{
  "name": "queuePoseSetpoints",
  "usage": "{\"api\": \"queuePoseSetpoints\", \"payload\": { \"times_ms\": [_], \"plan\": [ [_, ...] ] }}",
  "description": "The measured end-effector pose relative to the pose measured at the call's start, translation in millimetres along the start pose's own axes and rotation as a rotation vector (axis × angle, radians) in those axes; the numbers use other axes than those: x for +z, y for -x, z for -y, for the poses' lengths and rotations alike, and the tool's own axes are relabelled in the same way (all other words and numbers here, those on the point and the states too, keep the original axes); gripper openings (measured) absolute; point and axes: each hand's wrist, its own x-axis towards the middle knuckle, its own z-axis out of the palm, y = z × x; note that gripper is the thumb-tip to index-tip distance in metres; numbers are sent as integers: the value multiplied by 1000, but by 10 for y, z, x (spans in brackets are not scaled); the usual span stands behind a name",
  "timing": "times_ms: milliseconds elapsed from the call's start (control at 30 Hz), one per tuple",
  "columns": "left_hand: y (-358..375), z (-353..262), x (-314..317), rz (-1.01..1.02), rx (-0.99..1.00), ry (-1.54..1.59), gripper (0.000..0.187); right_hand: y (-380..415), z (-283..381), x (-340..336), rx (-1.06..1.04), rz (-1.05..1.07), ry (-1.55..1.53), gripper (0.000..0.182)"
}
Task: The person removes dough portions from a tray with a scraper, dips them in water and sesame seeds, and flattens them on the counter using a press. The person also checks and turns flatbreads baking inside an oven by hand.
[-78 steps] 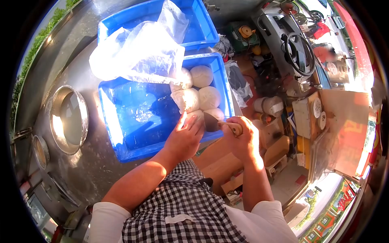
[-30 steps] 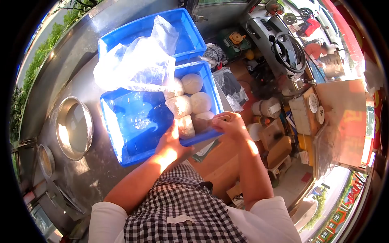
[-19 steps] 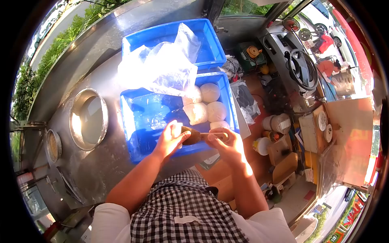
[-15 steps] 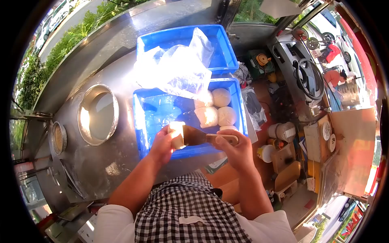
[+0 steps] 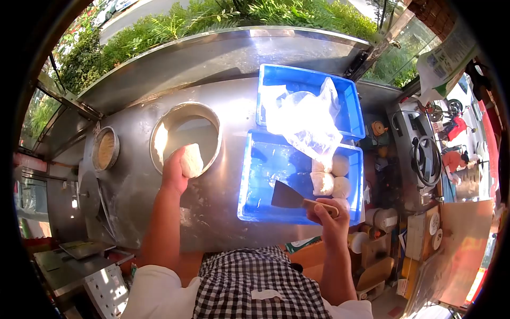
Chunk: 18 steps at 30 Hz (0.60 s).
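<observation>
My left hand [image 5: 174, 169] grips a pale piece of dough [image 5: 192, 161] over the near rim of a round metal basin [image 5: 217, 119]. In my right hand [image 5: 332, 213] is a scraper [image 5: 287, 195] with a wooden handle and a wide dark blade, above the near part of a blue tray [image 5: 244, 183]. Several dough pieces [image 5: 323, 182] sit in the right side of that tray, partly under a clear plastic bag [image 5: 305, 119]. The bag also lies across a second blue tray [image 5: 353, 106] behind.
A smaller round pan [image 5: 106, 149] stands at the left on the metal table [image 5: 127, 196]. Behind the table rises a metal ledge [image 5: 228, 53]. To the right are a steering wheel [image 5: 426, 162] and cluttered boxes. A person [image 5: 454, 159] is outside at the far right.
My left hand has carried its dough left, away from the tray to the basin. The scraper has parted from the dough and stays over the tray. The view has shifted left.
</observation>
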Motion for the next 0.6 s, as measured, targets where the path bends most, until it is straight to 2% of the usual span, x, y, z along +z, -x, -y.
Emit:
{"api": "queuePoseSetpoints", "payload": {
  "times_ms": [67,100,200,233,333,367,467,500,600],
  "plan": [
    [-294,-68,-217,-76,106,-300,43,20,-45,182,9,9,31,28],
    [-509,-8,-403,-116,225,-536,45,47,-73,286,12,6,40,28],
    [-896,1,-593,-88,388,-1114,52,86,-56,614,14,-14,77,28],
    [-983,33,-624,-130,421,-1292,63,109,-84,701,17,-17,88,29],
    [-1040,26,-675,-117,420,-1550,70,137,-118,935,14,-35,100,29],
    [-1089,-11,-664,-81,325,-1580,76,144,-126,1001,14,-42,96,28],
    [-1250,31,-786,0,340,-1704,80,174,-201,1177,22,-70,106,28],
    [-1182,-94,-691,7,251,-1751,89,182,-237,1230,25,-81,113,28],
    [-1029,-315,-523,52,176,-1769,96,236,-301,1373,25,-103,103,27]
  ]
}}
